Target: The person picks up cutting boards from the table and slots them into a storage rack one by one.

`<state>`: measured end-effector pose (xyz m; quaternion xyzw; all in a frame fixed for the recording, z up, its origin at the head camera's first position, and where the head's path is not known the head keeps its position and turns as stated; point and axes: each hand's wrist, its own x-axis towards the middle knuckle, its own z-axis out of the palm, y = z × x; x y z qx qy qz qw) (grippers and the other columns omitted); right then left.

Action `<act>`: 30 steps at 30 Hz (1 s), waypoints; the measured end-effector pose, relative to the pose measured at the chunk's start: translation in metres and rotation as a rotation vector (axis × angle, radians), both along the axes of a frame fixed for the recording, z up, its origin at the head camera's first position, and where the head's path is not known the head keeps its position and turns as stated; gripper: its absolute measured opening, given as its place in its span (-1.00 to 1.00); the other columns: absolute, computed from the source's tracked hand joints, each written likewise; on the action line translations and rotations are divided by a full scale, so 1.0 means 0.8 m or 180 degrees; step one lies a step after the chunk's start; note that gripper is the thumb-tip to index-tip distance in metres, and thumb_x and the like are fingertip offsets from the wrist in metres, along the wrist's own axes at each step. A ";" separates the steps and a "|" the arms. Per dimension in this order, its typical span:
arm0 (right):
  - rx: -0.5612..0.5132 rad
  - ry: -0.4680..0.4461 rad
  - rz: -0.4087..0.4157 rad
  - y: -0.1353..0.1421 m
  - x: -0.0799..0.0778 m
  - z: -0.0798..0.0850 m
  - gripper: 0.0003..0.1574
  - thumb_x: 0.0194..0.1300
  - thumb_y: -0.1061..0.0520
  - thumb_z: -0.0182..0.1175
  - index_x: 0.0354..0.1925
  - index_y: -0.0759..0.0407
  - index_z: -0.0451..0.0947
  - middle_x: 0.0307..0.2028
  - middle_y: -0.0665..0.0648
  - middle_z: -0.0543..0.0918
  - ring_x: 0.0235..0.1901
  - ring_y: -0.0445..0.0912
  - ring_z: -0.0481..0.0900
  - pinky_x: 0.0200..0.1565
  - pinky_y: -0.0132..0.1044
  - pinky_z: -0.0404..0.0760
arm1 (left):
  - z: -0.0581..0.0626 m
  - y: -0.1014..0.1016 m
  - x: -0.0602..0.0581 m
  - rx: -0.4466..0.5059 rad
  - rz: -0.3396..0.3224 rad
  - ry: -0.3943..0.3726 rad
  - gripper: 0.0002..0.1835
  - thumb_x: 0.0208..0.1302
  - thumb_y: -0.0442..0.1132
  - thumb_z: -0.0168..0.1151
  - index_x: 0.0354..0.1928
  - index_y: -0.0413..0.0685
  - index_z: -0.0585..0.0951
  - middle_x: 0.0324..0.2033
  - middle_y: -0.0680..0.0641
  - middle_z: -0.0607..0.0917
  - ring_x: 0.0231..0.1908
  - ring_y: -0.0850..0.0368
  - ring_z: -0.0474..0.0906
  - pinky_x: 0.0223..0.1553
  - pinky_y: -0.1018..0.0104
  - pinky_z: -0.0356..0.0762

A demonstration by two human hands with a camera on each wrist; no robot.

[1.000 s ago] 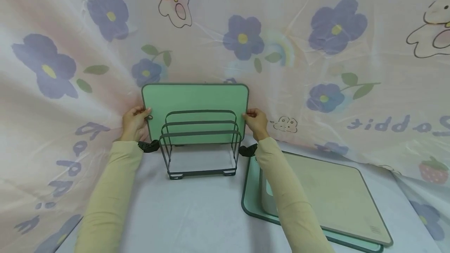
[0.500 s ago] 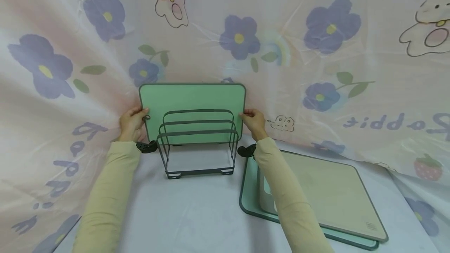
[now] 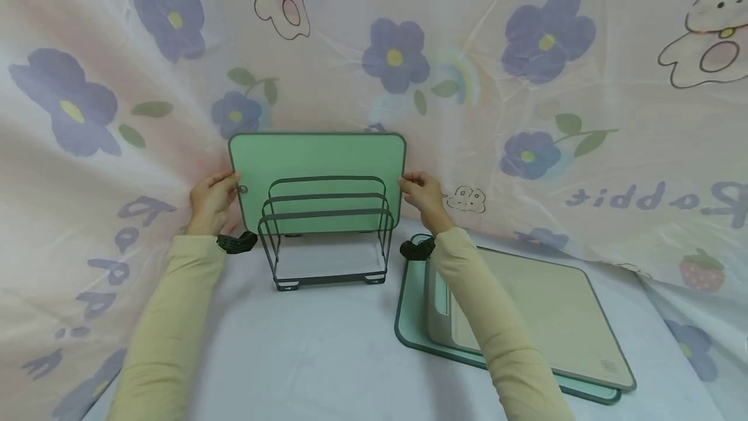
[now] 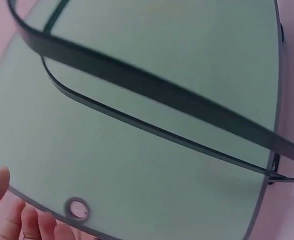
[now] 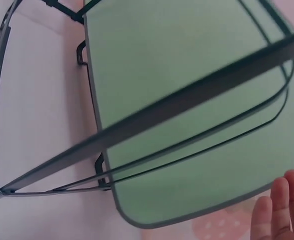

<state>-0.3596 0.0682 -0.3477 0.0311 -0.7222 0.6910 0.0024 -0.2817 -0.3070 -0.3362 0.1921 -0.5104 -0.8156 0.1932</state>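
Note:
A light green cutting board (image 3: 327, 154) with a dark rim and a small ring-edged hole stands upright in a dark metal rack (image 3: 324, 214), behind its visible loops. At the board's left edge, near the hole, is my left hand (image 3: 211, 203); its thumb lies over the edge and its fingers (image 4: 30, 217) are just outside it, loosely extended. My right hand (image 3: 426, 197) is at the opposite edge. In the right wrist view its fingers (image 5: 279, 207) are straight, tips right at the rim. The rack's front slots hold nothing.
To the right, under my right forearm, a larger beige board (image 3: 543, 317) lies over a larger green board (image 3: 411, 317) and a grey-beige case (image 3: 438, 323). A patterned cloth (image 3: 456, 38) hangs close behind the rack. The table (image 3: 310, 356) is covered in white.
Both hands have loosened and drawn slightly outward from the board's edges. The board and rack keep their place; the whole head view has shifted a little.

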 end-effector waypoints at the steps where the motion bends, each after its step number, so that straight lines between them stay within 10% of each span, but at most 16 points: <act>1: -0.0034 -0.0008 0.0021 0.001 0.001 0.002 -0.65 0.38 0.17 0.20 0.02 0.36 0.44 -0.11 0.19 0.52 0.02 0.10 0.49 0.13 -0.04 0.47 | 0.003 0.001 0.002 -0.0010 -0.0034 0.0026 -0.83 0.25 -0.40 0.30 -0.15 -0.17 0.56 -0.22 -0.01 0.48 -0.27 0.20 0.46 -0.13 0.46 0.49; 13: -0.0267 0.0035 0.0286 0.027 0.027 0.038 -0.66 0.43 0.11 0.14 0.05 0.30 0.44 0.00 0.26 0.51 0.03 0.10 0.48 0.14 -0.06 0.45 | 0.046 0.015 0.022 -0.0969 -0.1241 0.0082 -0.57 0.37 -0.20 0.21 0.16 -0.27 0.38 -0.14 -0.07 0.46 -0.19 0.16 0.47 -0.16 0.46 0.51; 30: -0.0215 0.0575 0.0482 0.082 0.062 0.077 -0.71 0.42 0.02 0.16 0.03 0.10 0.45 -0.11 0.12 0.54 -0.15 -0.05 0.51 -0.14 -0.29 0.52 | 0.096 0.084 0.044 -0.1644 -0.1474 0.0325 -0.69 0.44 -0.08 0.11 0.04 -0.12 0.40 -0.10 -0.08 0.39 -0.21 0.13 0.43 -0.12 0.34 0.49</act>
